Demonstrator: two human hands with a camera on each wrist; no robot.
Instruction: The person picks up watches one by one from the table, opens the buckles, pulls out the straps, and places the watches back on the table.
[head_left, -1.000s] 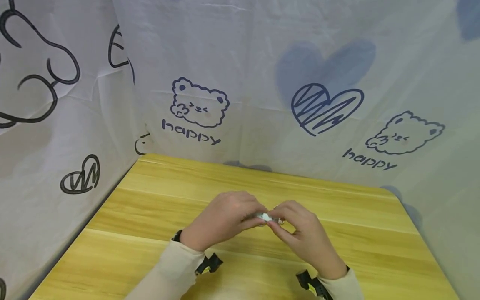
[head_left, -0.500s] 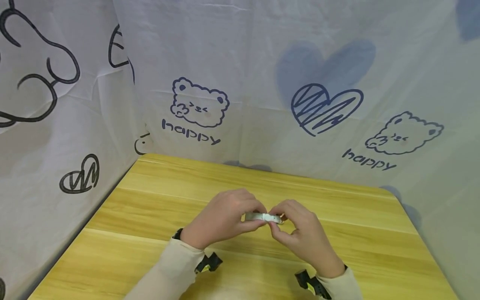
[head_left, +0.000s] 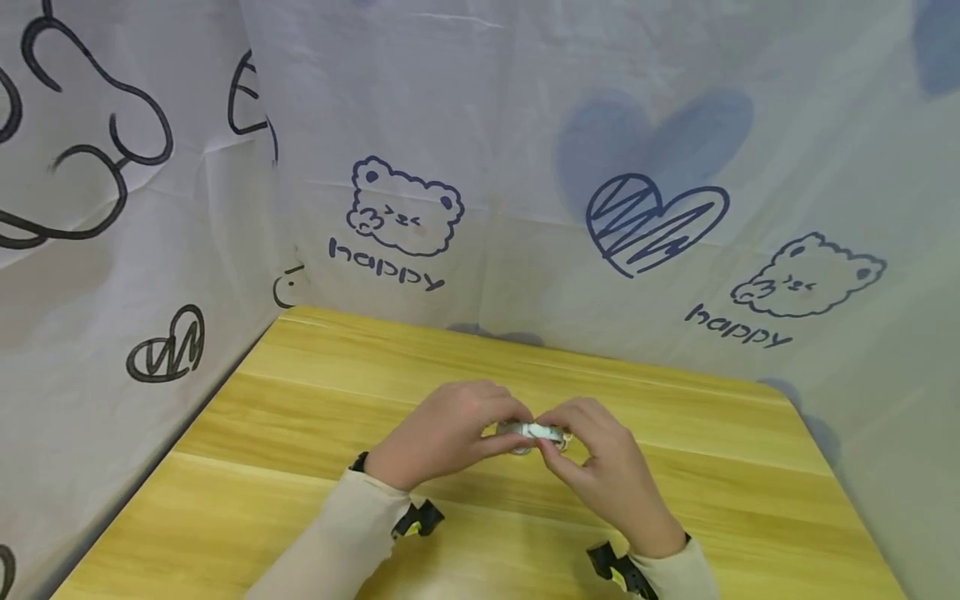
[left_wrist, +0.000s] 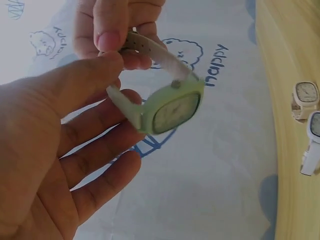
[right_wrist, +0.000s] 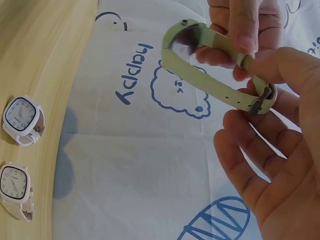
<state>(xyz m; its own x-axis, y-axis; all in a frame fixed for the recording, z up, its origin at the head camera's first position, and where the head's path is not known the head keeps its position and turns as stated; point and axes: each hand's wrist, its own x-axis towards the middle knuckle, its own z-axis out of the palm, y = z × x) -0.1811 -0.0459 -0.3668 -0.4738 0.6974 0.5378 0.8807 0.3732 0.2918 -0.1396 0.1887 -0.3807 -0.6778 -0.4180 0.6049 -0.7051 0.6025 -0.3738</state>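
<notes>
A pale green wristwatch [left_wrist: 175, 107] with a rounded square face is held up between both hands, its strap closed into a loop. My left hand [head_left: 450, 433] pinches the strap between thumb and fingers, seen at the top of the right wrist view. From the other side, my right hand [head_left: 603, 450] pinches the strap beside the dark metal buckle [right_wrist: 260, 101]. A row of small holes runs along the strap [right_wrist: 212, 87]. In the head view the fingers cover much of the watch.
Two more watches lie on the wooden table [head_left: 315, 400]: a cream one [left_wrist: 305, 93] and a white one [right_wrist: 21, 115]. In the head view the hands mostly hide them. A white printed cloth [head_left: 517, 250] hangs behind the table's far edge.
The watch has tilted between the fingers; more of its strap showed half a second ago than one second ago, and slightly less shows now. Both hands have stayed nearly in place.
</notes>
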